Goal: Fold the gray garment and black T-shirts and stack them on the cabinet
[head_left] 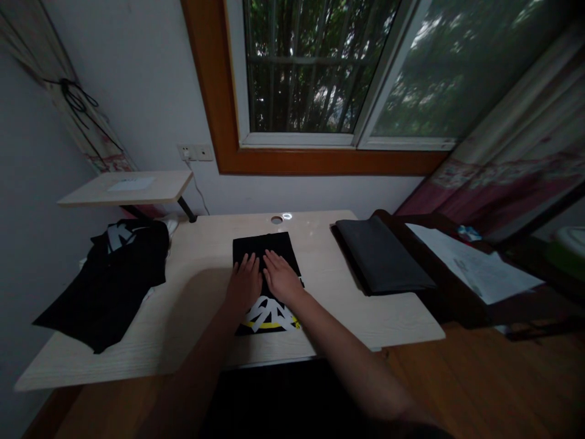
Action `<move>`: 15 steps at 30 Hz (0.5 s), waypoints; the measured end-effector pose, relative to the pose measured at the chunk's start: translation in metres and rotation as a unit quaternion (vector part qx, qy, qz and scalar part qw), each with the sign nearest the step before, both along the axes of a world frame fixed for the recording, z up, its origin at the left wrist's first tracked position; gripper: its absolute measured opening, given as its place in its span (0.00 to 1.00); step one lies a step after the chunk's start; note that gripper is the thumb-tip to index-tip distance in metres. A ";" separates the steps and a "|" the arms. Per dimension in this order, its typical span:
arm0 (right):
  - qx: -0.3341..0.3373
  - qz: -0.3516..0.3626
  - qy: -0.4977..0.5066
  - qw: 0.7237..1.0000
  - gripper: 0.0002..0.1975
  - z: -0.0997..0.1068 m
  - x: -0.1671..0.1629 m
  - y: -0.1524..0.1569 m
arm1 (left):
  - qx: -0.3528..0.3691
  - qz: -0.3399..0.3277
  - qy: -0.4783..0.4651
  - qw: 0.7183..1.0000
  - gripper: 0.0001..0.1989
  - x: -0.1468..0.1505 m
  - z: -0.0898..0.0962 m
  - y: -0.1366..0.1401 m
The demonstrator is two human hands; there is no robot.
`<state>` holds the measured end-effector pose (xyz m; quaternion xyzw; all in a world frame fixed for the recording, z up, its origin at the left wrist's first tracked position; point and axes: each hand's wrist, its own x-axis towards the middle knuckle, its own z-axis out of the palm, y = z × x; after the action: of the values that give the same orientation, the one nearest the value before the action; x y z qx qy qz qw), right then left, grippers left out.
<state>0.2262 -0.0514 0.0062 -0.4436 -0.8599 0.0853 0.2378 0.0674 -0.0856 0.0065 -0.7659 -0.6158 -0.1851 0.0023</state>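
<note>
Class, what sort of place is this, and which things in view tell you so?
Probably a room in a home, perhaps a study corner: a pale wooden desk with a raised shelf faces a sliding window, with a floral curtain at the right.

No text can be made out for certain. Large white letter-like shapes (269, 312) with yellow cross the near end of the folded black cloth (270, 294); similar white strokes (119, 238) mark the black garment (114, 280) at left. The far-left shelf's (169, 183) paper slip (131, 184) and the right-hand sheet (475, 262) bear marks too small to read.
</note>
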 end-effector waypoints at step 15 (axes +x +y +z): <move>0.002 -0.022 -0.064 0.998 0.30 -0.009 0.027 0.003 | 0.030 0.050 0.013 0.998 0.27 -0.005 -0.013 0.001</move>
<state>0.2527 -0.0485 -0.0028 -0.4663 -0.8636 0.0503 0.1849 0.0626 -0.0851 -0.0060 -0.7358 -0.6478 -0.1929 0.0422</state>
